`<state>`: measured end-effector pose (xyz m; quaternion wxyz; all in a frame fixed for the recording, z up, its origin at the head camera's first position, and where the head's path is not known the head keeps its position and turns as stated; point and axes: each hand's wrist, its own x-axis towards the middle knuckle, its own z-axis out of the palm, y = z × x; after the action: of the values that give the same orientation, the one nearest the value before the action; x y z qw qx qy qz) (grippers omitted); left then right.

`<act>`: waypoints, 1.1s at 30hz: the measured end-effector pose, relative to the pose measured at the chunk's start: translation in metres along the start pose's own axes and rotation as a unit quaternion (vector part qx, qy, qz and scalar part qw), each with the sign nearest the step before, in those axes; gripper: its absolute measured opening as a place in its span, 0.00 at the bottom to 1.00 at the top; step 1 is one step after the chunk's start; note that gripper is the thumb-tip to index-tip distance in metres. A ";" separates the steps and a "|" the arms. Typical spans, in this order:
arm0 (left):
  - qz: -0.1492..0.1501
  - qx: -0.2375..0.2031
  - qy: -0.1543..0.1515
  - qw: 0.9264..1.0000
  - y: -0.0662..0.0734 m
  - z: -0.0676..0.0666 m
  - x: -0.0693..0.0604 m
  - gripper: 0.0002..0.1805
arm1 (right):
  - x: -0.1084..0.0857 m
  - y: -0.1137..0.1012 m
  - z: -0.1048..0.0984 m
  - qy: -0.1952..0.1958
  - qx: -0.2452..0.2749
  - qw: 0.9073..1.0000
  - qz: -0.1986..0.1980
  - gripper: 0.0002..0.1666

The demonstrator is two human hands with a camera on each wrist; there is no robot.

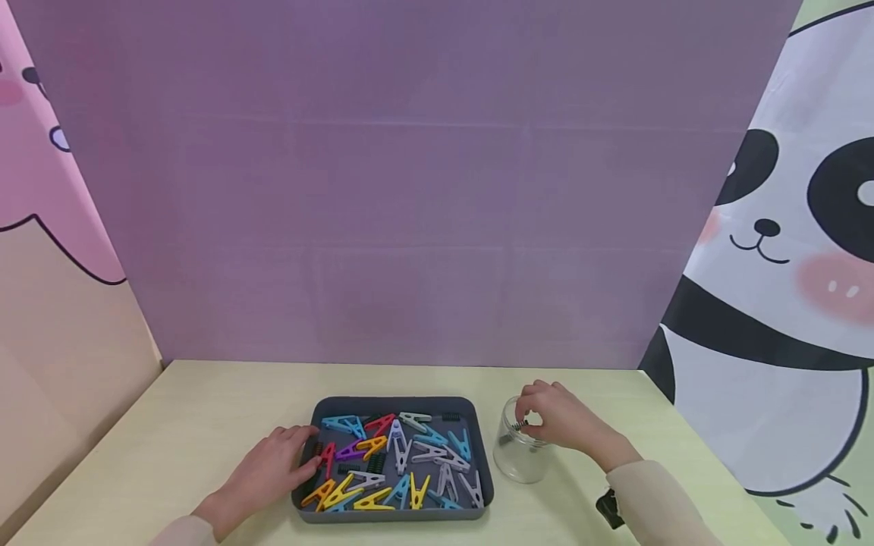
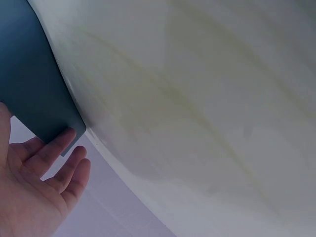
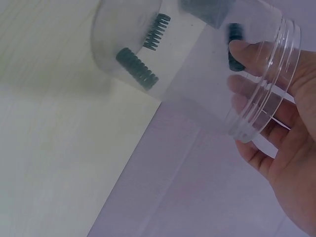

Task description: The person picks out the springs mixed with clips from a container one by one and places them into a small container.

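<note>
the spring (image 3: pixel 235 31), pinched by the fingers of the right hand (image 1: pixel 558 415) inside the jar (image 1: pixel 520 464), is probably light, stiff and best held mid-length, while the left hand (image 1: pixel 271 459), fingers spread, touches the tray (image 1: pixel 392 516).

The table (image 1: pixel 232 409), purple backdrop (image 1: pixel 410 189) and panda print (image 1: pixel 765 425) suggest a staged indoor setting.

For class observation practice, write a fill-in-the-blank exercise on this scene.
The hand pinching a dark coil spring is the person's ____ one.
In the head view, the dark grey rectangular tray lies to the ____ of the clear cylindrical jar.
The large black-and-white cartoon shows a ____.

Missing words: right; left; panda.
</note>
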<state>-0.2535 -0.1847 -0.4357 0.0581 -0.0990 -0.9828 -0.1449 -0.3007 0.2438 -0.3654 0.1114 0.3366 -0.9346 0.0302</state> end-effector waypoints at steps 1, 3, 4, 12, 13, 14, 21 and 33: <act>0.000 0.000 0.000 1.000 0.000 0.000 0.000 0.26 | 0.000 0.000 0.000 -0.003 -0.001 1.000 0.001 0.08; -0.001 -0.002 -0.001 1.000 0.000 0.000 0.000 0.26 | 0.001 -0.001 0.000 -0.007 0.000 1.000 0.002 0.08; -0.001 -0.002 -0.002 1.000 0.000 0.000 0.000 0.26 | 0.001 -0.001 -0.001 -0.008 0.001 1.000 0.003 0.08; -0.002 -0.006 -0.003 1.000 0.001 0.000 -0.001 0.26 | 0.002 -0.003 0.000 -0.012 0.002 1.000 0.007 0.08; -0.002 -0.006 -0.003 1.000 0.001 0.000 -0.001 0.26 | 0.002 -0.003 0.000 -0.012 0.002 1.000 0.008 0.08; -0.002 -0.007 -0.003 1.000 0.000 -0.001 -0.001 0.26 | 0.002 -0.003 0.000 -0.012 0.002 1.000 0.008 0.08; -0.002 -0.008 -0.004 1.000 0.000 0.000 -0.001 0.26 | 0.002 -0.004 -0.001 -0.019 0.008 1.000 0.014 0.08; -0.001 -0.004 -0.003 1.000 0.001 -0.001 -0.001 0.26 | 0.003 -0.003 -0.004 0.000 -0.001 1.000 0.004 0.08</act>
<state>-0.2524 -0.1844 -0.4344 0.0546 -0.0990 -0.9824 -0.1486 -0.3003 0.2404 -0.3609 0.1111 0.3326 -0.9360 0.0299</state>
